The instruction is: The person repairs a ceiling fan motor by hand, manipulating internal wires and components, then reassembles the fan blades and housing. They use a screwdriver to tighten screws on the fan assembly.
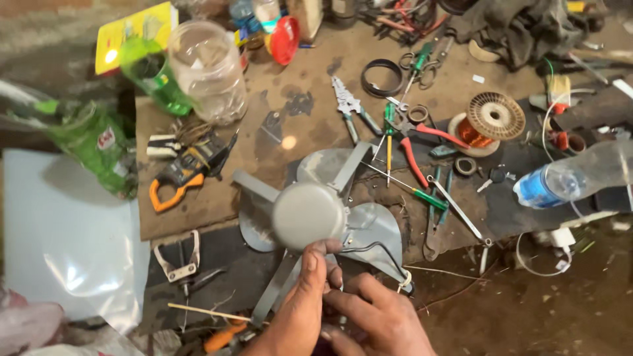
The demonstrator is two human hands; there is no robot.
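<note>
A grey ceiling-type fan, with a round motor hub and flat grey blades, lies over the brown board in the lower middle of the view. My left hand comes up from the bottom edge and grips the hub's near rim, thumb pressed on it. My right hand sits just beside it, its fingers curled in under the hub next to a black wire that loops off the motor. What the right fingers close on is hidden under the hub.
Red-handled pliers, green screwdrivers, a copper wire spool and a black ring lie behind the fan. A water bottle lies right. A clear jar, green bottles and an orange meter stand left.
</note>
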